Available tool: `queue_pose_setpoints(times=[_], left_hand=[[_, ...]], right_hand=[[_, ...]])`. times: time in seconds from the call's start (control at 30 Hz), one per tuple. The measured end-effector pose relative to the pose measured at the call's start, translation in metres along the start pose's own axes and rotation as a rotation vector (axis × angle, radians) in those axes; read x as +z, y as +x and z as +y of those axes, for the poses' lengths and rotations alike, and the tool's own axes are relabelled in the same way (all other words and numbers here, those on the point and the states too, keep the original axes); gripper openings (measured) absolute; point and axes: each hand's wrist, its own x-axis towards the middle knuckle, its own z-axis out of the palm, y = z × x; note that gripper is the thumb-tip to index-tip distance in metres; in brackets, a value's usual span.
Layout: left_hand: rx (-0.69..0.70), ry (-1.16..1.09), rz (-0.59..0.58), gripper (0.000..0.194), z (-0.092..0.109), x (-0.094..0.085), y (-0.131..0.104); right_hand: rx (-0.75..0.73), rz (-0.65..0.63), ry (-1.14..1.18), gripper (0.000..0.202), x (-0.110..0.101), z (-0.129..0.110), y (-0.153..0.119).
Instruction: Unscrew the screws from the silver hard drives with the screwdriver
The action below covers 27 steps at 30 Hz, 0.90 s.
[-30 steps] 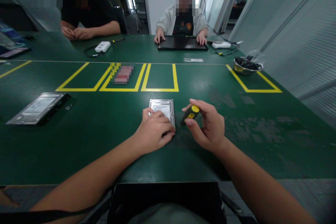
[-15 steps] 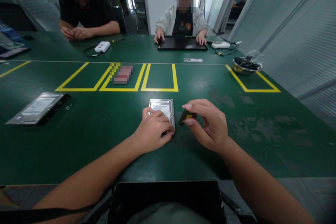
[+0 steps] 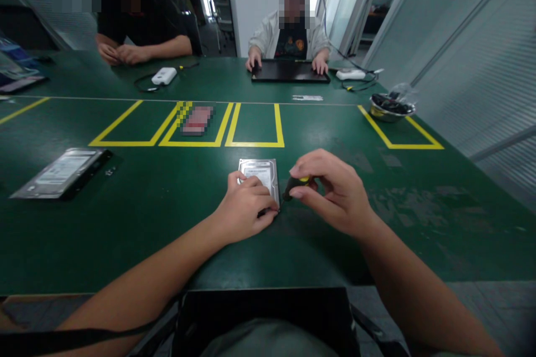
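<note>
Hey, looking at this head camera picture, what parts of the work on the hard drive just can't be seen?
- Screwdriver, head view: the right hand wraps it, so only a bit of handle shows; its tip is too small to make out.
- Hard drive, head view: the left hand covers its near end, hiding any screw there.
- Label on the hard drive: print too small to read.
- Bowl, far right: contents too small and dark to name.
</note>
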Motion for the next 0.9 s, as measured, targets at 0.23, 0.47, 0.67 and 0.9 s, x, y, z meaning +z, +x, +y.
queue_pose_setpoints(times=[0.23, 0.47, 0.67, 0.9], left_hand=[[0.006, 0.002, -0.014, 0.011, -0.001, -0.001, 0.0], [0.002, -0.002, 0.004, 0.012, 0.0, 0.0, 0.0], [-0.007, 0.0, -0.024, 0.01, -0.001, -0.001, 0.001], [-0.007, -0.009, -0.047, 0.009, 0.0, -0.003, 0.001]], right_hand=[[0.019, -0.104, -0.031, 0.027, -0.006, -0.007, 0.003], [-0.021, -0.054, -0.042, 0.021, -0.005, -0.012, 0.005], [0.025, 0.009, -0.093, 0.018, -0.003, -0.014, 0.002], [0.075, 0.053, -0.06, 0.032, 0.002, -0.012, -0.002]])
